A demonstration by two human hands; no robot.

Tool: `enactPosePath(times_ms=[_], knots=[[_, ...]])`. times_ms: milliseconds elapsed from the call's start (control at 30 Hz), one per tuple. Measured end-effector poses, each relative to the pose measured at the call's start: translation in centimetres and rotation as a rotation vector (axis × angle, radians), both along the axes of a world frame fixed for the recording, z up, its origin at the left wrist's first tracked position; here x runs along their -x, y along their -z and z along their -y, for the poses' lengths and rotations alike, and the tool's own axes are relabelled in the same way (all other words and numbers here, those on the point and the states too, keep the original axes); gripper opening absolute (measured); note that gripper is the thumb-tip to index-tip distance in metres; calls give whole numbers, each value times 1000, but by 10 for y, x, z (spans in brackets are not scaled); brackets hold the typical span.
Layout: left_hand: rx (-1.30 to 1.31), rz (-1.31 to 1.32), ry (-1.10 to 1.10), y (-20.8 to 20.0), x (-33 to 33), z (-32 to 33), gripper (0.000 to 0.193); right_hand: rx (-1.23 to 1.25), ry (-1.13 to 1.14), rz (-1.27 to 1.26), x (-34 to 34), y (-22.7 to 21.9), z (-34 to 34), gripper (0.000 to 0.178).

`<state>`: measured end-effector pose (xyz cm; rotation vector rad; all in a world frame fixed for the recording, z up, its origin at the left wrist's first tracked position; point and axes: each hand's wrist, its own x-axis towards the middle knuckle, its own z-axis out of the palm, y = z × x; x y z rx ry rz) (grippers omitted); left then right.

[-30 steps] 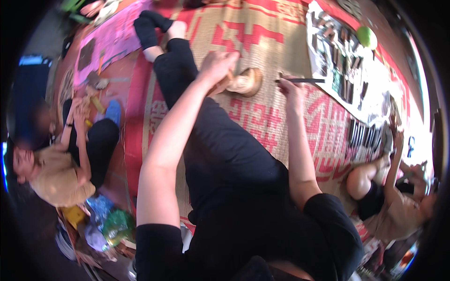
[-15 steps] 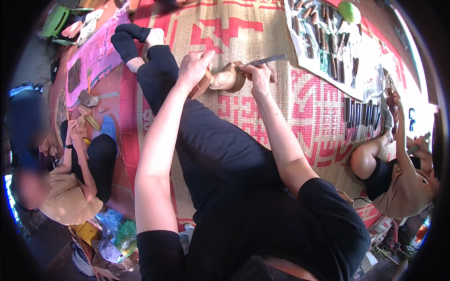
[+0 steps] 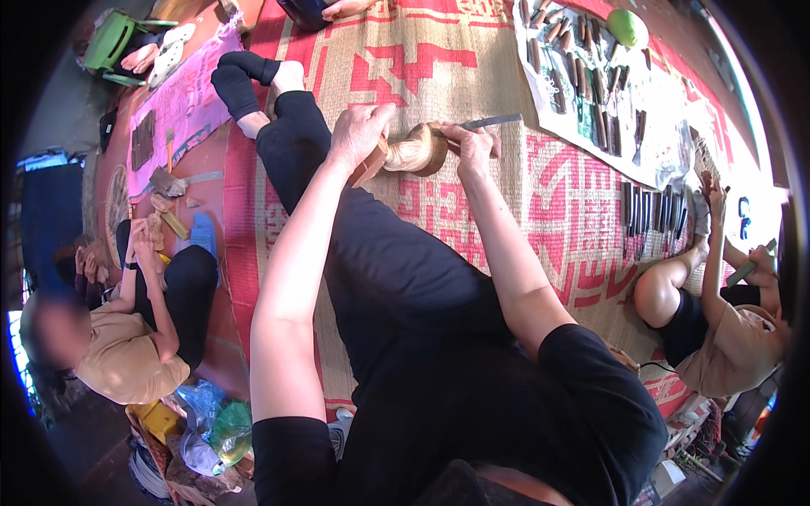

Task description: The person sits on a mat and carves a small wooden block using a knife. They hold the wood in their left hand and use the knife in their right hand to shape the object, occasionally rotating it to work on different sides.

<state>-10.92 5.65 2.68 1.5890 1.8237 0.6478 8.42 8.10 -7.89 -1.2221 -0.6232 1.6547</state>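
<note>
Left hand [image 3: 359, 139]: curled round the left end of the carved wooden piece [image 3: 413, 154], its fingers mostly hidden from me behind the knuckles.
Right hand [image 3: 472, 153]: closed on a flat dark tool [image 3: 496, 121] whose length sticks out to the right; I can't make out where its other end meets the wood.
Wooden piece: between the two hands, over the woven mat [image 3: 456, 202]; whether it rests on anything is hard to say.
White sheet [image 3: 658, 152]: beyond, on the right, crowded with handled tools, partly washed out by glare.
Co-workers: one seated left [image 3: 135, 350]; another at right [image 3: 730, 350], partly lost in the dark rim.
Top edge: somebody's hand [image 3: 348, 7], cut off.
</note>
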Motion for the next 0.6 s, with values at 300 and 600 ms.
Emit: enactPosePath(times_ms=[300,600], knots=[[-20,41,-7,4,4,2,45,-9,0,-85,9,2,2,24],[29,31,-17,1,1,2,45,96,14,-70,3,16,-10,21]])
